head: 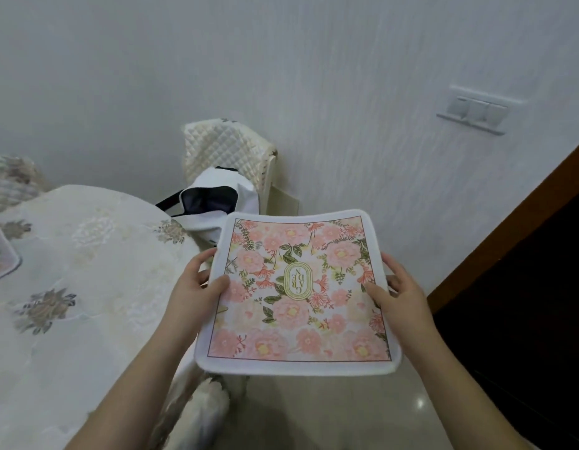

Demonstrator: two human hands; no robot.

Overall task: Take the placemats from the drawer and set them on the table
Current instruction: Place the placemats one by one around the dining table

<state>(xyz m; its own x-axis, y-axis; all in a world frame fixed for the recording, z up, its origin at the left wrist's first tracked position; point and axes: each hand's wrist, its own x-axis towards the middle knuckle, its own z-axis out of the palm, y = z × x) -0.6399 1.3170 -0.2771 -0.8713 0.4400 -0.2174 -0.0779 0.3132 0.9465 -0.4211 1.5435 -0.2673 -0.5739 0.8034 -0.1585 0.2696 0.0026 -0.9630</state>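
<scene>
We hold one floral placemat (pixel 297 293) in the air with both hands, roughly level, printed side up. It is square with rounded corners and a white border; the print shows pink flowers, green leaves and a central oval emblem whose lettering reads upside down from our view. The placemat hangs over the floor (pixel 346 414), just beside the right edge of the table (pixel 86 287) and not resting on it.

Our left hand (pixel 194 287) pinches the left edge of the placemat, thumb on the top surface and fingers curled beneath. Our right hand (pixel 398 287) pinches the right edge in the same manner, thumb on top, fingers below.

The table carries a cream tablecloth with embroidered flower motifs. At its far left edge, part of a second placemat (pixel 0 254) lies flat on the cloth, cut off by the frame.

Beyond the table stands a chair (pixel 226 151) with a quilted cream cover, set against the white wall (pixel 281 76). A white bag with dark straps (pixel 216 203) sits on the chair seat. A bank of light switches (pixel 476 108) is mounted on the wall at right. A dark brown wooden frame (pixel 508 222) runs diagonally along the right side.
</scene>
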